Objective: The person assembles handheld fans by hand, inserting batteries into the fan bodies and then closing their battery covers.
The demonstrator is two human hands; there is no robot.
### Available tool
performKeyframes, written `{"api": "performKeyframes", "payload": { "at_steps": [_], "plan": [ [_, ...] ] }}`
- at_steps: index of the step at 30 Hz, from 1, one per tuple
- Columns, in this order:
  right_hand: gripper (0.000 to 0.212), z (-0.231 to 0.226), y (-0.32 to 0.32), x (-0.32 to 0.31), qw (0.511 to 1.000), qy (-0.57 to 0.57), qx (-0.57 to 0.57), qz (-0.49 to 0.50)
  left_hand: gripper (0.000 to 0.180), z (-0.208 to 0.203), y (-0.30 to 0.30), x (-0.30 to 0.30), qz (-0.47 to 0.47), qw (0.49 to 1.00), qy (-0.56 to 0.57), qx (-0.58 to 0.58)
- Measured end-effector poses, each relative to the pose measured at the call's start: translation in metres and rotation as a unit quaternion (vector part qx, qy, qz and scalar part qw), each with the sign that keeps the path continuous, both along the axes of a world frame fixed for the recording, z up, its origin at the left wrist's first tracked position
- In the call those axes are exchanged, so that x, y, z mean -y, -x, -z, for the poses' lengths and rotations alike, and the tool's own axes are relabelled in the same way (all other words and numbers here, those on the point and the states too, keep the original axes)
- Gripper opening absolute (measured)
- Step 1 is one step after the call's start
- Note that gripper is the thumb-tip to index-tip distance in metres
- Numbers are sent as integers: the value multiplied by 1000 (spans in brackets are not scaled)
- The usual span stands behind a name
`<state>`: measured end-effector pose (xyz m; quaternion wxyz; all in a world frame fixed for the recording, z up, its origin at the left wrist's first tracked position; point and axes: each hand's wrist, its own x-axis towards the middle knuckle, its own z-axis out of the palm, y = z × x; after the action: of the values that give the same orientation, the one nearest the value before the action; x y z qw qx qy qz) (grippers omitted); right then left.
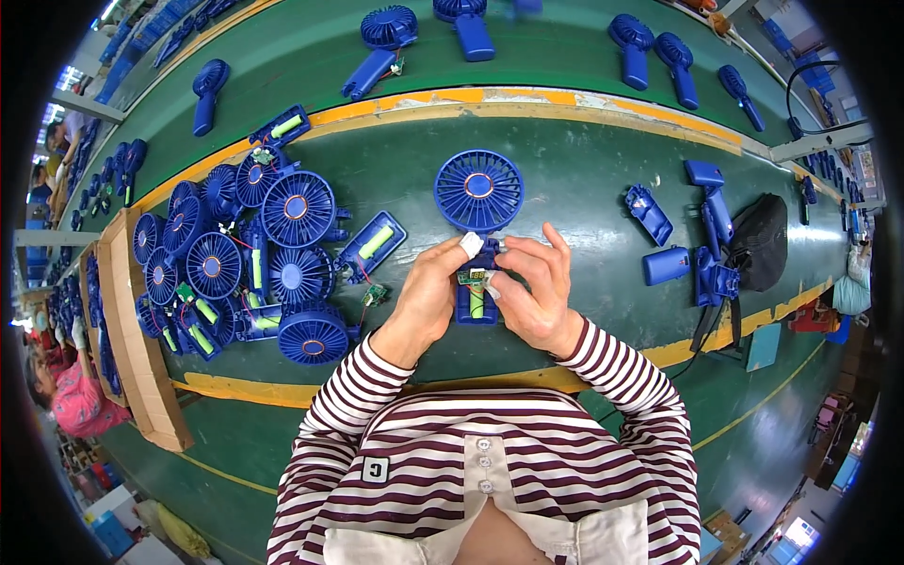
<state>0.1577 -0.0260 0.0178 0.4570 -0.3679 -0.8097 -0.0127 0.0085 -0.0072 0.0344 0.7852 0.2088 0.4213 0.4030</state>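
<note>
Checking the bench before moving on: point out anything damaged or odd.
The yellow stripe beside the far green belt is chipped and worn pale. The left hand has a white-wrapped fingertip. Nothing else stands out.

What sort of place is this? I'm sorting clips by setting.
Most likely a factory assembly line for handheld fans: a heap of open blue fans beside a green conveyor belt, while both hands hold an open fan.

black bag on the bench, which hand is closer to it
Right. The right hand is on the open fan handle at the middle, on the side toward the black bag. The left hand grips the handle's other side, farther from it.
</note>
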Motion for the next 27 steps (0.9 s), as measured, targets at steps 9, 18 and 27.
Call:
{"api": "performKeyframes", "payload": {
  "at_steps": [9,18,27],
  "plan": [
    [13,0,-4,1,999,7,28,18,21,2,-7,7,-42,999,12,15],
    [16,-16,-7,-2,994,89,64,-3,21,18,0,8,-22,1000,1,-9],
    [26,-27,-13,-14,972,222,-17,-79,22,-3,-3,2,-61,994,84,44]
  ]
}}
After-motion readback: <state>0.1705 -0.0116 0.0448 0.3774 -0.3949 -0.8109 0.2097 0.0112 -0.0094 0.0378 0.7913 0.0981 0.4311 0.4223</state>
